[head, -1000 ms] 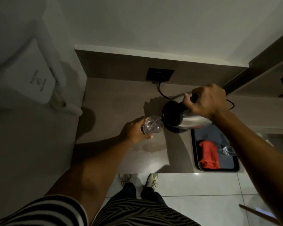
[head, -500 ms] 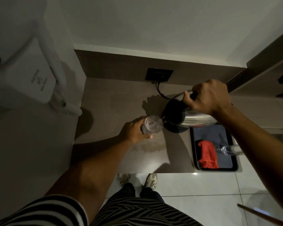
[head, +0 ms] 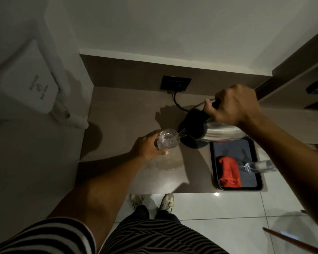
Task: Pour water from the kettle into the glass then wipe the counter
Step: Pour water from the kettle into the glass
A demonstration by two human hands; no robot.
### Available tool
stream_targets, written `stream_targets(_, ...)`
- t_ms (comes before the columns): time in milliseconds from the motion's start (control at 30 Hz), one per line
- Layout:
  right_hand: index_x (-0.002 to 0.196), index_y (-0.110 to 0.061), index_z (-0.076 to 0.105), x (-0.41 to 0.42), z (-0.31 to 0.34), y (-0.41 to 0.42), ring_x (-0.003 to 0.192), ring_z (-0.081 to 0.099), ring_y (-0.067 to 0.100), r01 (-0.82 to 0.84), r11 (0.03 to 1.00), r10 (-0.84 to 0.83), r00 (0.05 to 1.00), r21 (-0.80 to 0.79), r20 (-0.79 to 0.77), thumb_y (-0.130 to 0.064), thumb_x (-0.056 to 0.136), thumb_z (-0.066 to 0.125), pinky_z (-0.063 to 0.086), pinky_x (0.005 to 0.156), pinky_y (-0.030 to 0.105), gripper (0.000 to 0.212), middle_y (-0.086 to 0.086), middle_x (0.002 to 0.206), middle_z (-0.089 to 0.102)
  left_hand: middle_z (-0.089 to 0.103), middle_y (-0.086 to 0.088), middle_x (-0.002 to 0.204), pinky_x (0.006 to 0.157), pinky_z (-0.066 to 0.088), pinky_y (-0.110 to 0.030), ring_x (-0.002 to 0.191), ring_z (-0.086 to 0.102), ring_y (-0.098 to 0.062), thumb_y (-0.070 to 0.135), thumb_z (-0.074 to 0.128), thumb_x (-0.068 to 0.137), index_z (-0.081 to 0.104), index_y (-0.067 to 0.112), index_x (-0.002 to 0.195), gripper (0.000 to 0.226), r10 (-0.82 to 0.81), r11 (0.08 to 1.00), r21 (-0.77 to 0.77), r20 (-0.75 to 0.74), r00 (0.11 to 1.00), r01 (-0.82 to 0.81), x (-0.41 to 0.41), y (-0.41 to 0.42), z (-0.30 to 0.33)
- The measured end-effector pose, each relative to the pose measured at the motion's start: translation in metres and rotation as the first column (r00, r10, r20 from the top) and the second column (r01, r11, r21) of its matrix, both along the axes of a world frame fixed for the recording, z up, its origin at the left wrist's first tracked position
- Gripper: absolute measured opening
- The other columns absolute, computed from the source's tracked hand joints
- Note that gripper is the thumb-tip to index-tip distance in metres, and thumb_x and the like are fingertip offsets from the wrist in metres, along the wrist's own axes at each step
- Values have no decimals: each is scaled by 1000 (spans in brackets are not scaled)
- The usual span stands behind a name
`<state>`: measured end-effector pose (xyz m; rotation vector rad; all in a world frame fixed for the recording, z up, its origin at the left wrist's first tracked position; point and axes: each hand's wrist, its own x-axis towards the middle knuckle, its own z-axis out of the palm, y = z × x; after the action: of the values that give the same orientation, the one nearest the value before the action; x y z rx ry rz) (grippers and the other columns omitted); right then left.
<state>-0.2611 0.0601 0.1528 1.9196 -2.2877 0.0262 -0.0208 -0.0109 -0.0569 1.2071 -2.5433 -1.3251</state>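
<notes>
Steel kettle (head: 218, 132) tilted over bench (head: 121, 110), spout at glass (head: 166, 141) rim, water streaming in. Right hand (head: 233, 105) fingers clenched round black handle. Left hand (head: 147, 148) fingers wrapped round glass, near bench centre.

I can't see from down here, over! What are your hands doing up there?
Left hand steadying glass on counter. Right hand tipping kettle, water entering glass. Nothing blocking; red cloth waits on tray.
</notes>
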Motion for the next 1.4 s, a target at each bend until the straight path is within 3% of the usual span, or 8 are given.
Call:
stream_targets(233,50,-9,52,1,10,0,38,38,24,3,1000,-2,1000,24,-19,-58,89,35,35,48,27,65,7,43,41,69,5,131,99,56,-43,117,67,-22,58,87,63,45,37,142,92,16,1000,3,3,1000,-16,0,2,-2)
stream_targets(533,51,-8,52,4,20,-3,39,27,17,-9,999,10,1000,39,-12,-60,90,33,26,49,23,68,1,43,30,69,4,130,97,57,-43,115,68,-21,58,87,63,46,35,142,92,13,1000,-11,-10,1000,-13,0,2,-4)
stream_targets(800,51,-7,52,2,16,-5,38,28,18,-19,1000,18,1000,15,20,-57,91,36,30,47,24,66,3,43,35,71,6,126,95,58,-41,110,70,-18,60,85,63,45,37,140,90,11,1000,-14,-4,1000,-11,0,2,-5)
stream_targets(1000,49,-8,55,2,-1,2,35,40,26,-10,999,11,999,-32,30,-54,90,38,30,46,21,64,8,41,46,72,4,124,95,58,-41,109,70,-20,57,86,65,48,33,140,88,9,1000,-4,-16,1000,-9,0,1,-7)
stream_targets(1200,47,-10,51,-1,-21,12,34,28,17,66,997,-58,985,-42,160,-50,90,38,24,44,19,60,1,39,34,72,2,123,95,58,-40,109,70,-20,57,85,68,49,30,141,86,-3,1000,-11,-3,1000,3,0,1,-9)
stream_targets(1400,51,-8,57,-12,-36,32,35,43,27,191,978,-132,880,-85,457,-37,90,45,32,38,24,50,8,40,47,71,0,127,97,57,-42,114,67,-23,57,85,67,49,30,141,87,1,1000,-21,0,1000,-1,-1,2,-8)
